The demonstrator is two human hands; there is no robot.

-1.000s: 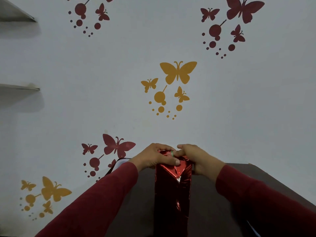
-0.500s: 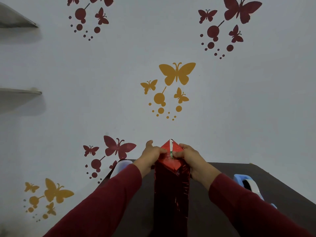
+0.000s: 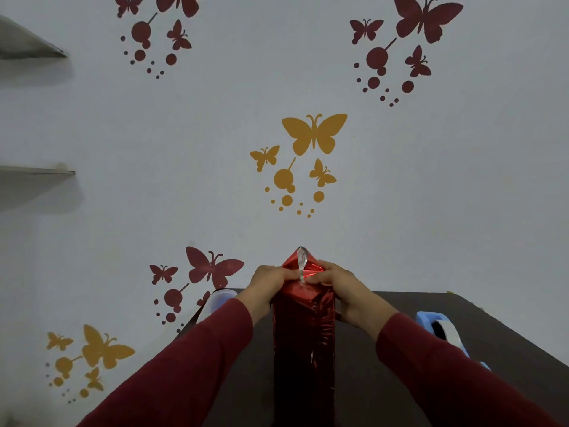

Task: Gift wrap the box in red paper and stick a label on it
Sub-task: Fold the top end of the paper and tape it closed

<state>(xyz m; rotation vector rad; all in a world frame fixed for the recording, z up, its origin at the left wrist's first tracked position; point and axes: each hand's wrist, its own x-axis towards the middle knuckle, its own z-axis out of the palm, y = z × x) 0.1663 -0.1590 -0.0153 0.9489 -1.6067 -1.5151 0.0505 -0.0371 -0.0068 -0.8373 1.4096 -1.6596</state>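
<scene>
1. Box (image 3: 303, 349), already sheathed in shiny red paper, lies on the dark tabletop (image 3: 523, 340) with its long axis running straight away from the person; its far end sits between the two hands.
2. Left hand (image 3: 266, 286) grips the far end of the box from the left side, fingers curled onto the folded paper.
3. Right hand (image 3: 340, 291) grips the same end from the right, its fingers pinching the paper beside the centre line; both hands are about equally near to the fold.
4. Between the fingertips, a pointed triangular flap (image 3: 300, 263) of paper stands up above the far end of the box, with a silvery strip (image 3: 301, 266), probably tape, running down its middle.
5. My judgement: the end closure is in hand, and the coming move turns on that flap, which would fold down over the box end along the long axis while both hands hold the side creases.
6. Right of the box, well apart, a blue tape dispenser (image 3: 443, 331) holds a white roll.
7. Left of the box, partly hidden behind the left sleeve, a pale lidded container (image 3: 220, 298) sits at the tabletop's far edge; its contents cannot be seen.
8. No label is visible yet.
</scene>
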